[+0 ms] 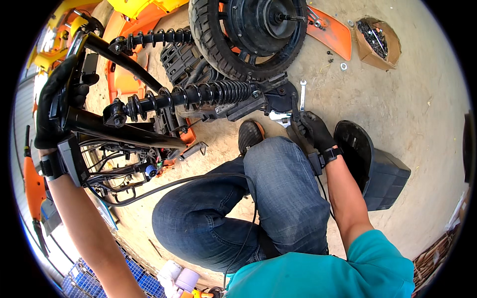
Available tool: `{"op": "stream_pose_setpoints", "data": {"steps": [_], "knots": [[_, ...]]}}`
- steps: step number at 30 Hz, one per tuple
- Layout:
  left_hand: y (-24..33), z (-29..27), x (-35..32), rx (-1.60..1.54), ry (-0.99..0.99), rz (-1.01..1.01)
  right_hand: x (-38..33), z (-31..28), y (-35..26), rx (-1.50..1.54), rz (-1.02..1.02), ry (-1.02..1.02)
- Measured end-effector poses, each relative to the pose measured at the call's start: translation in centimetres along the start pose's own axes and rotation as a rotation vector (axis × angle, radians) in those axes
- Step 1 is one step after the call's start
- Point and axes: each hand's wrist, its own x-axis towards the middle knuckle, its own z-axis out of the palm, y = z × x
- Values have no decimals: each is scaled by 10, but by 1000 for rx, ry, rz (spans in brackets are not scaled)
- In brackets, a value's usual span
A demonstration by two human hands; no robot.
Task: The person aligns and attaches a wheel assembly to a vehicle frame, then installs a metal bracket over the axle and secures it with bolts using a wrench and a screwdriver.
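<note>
Brace black frame [124, 132] squarely with left grip [49, 110] wrapped round it, steadying dark bracket [281, 101] near right grip [317, 131], hold unclear.

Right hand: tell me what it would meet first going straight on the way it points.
Most likely the black metal bracket by the lower end of the shock absorber, just ahead of the right hand; the silver wrench lies close beside that line, and depth is unclear.
</note>
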Motion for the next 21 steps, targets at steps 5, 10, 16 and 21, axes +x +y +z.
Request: {"op": "stream_pose_setpoints", "data": {"steps": [5,10,16,21], "knots": [[-6,-4,2,168,36,18,-2,-2,-5,-76,-88,-36],[-10,-10,3,74,35,-38,-5,1,-7,-112,-124,-20],[-15,-17,7,360,64,100,-4,6,-11,-258,-70,-19],[-20,-16,8,268,45,32,-7,20,-18,-269,-182,-29]]}}
